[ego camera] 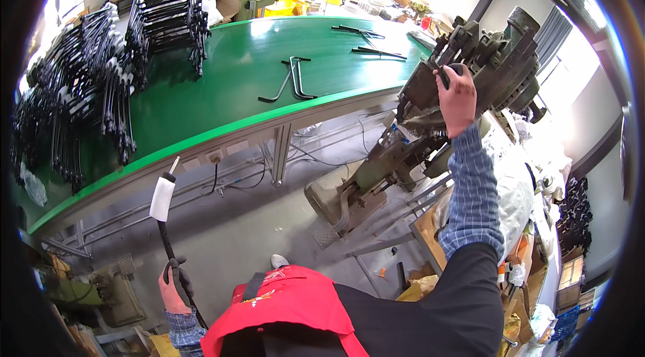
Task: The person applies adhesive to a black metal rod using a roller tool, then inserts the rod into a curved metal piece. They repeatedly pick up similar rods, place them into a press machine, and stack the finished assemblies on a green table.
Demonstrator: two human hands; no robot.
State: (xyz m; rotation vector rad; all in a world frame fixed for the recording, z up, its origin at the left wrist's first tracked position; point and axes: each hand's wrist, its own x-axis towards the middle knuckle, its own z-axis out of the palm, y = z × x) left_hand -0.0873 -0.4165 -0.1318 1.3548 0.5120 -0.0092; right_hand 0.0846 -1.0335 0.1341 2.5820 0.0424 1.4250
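My left hand [176, 284], in a pink glove with dark fingers, is closed around a black metal rod [165, 241]. The rod stands tilted, with a white sleeve [163, 199] near its upper end and a thin pale tip above that. My right hand [457, 100] is raised at the head of a green-grey press machine [428, 90]. Its dark fingertips are curled against the machine; what they grip, if anything, is hidden. Ahead, several bent black rods [295, 80] lie on a green-topped table [232, 90].
Piles of black rods with white ends [95, 80] cover the table's left side. Sockets and a cable [215, 159] are along its front edge. The press's foot [332, 196] stands on the grey floor. White sacks [514, 196] and cartons are at right; another machine [85, 286] is at lower left.
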